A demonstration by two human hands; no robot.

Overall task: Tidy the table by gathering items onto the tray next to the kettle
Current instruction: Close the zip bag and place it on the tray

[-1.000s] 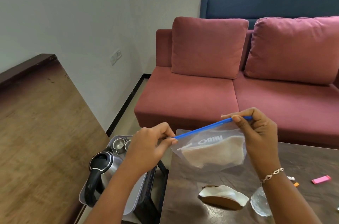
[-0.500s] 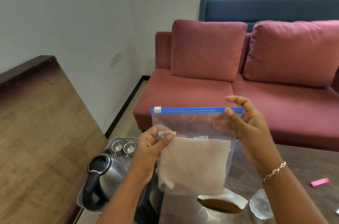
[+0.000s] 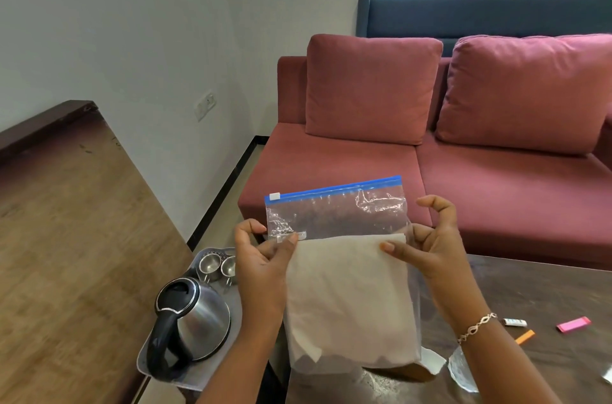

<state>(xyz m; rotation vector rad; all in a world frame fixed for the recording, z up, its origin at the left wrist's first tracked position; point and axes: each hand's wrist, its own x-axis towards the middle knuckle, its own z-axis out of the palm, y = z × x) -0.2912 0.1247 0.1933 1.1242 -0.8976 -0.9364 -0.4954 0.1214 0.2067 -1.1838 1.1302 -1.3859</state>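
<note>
bag w/ pale folded cloth inside, held upright in air over left edge of table, just right of tray, blue zip on top, L hand pinches bag's left side, R hand grips its right side w/ thumb in front, kettle + 2 steel cups on tray

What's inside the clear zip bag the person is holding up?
The zip bag holds a folded pale sheet, cloth or paper, filling its lower part; the clear band under the blue zip strip looks empty. Anything tucked within the folds is hidden.
</note>
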